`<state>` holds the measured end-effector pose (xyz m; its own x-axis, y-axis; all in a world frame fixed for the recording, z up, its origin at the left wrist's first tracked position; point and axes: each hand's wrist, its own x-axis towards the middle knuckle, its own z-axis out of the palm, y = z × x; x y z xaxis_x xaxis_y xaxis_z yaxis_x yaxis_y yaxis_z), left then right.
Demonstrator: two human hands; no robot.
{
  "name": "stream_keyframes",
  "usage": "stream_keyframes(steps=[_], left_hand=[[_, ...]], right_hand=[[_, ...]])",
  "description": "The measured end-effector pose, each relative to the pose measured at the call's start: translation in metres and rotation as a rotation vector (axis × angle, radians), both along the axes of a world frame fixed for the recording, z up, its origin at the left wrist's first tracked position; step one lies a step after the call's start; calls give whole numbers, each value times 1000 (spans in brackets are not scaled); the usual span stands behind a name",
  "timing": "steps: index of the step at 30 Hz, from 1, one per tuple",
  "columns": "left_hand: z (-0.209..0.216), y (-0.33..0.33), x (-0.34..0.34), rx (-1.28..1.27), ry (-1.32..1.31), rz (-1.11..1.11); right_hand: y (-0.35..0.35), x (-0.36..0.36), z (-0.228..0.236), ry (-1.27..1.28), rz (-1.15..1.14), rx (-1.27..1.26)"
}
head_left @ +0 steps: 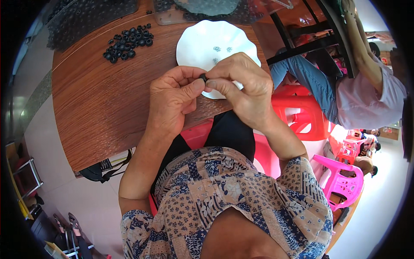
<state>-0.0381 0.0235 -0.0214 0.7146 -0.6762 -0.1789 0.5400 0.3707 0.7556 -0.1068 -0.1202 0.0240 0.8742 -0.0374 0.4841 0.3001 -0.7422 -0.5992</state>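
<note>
Both my hands meet above the near edge of a white wavy-rimmed plate. A small round black part sits between the thumb and forefinger of my left hand. My right hand is closed in a pinch right against that part; whether it grips the part itself or something tiny at it is hidden by the fingers. On the plate lie small clusters of fine silvery metal pieces. A loose pile of similar black parts rests on the table, left of the plate.
A clear bag of many dark parts covers the far left of the wood-grain table. Another clear container stands behind the plate. Red stools and a seated person in jeans are to the right.
</note>
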Motion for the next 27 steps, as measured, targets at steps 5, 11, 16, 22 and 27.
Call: stream_keyframes(steps=[5, 11, 16, 22, 27], left_hand=[[-6, 5, 6, -192, 215, -84], [-3, 4, 5, -326, 359, 26], [1, 2, 3, -388, 403, 93], [5, 5, 2, -465, 393, 76], [13, 5, -5, -437, 358, 100]], right_hand=[[8, -1, -1, -163, -32, -95], [14, 0, -3, -161, -29, 11], [23, 4, -9, -140, -7, -62], [36, 9, -13, -205, -69, -204], [44, 13, -16, -96, -100, -222]])
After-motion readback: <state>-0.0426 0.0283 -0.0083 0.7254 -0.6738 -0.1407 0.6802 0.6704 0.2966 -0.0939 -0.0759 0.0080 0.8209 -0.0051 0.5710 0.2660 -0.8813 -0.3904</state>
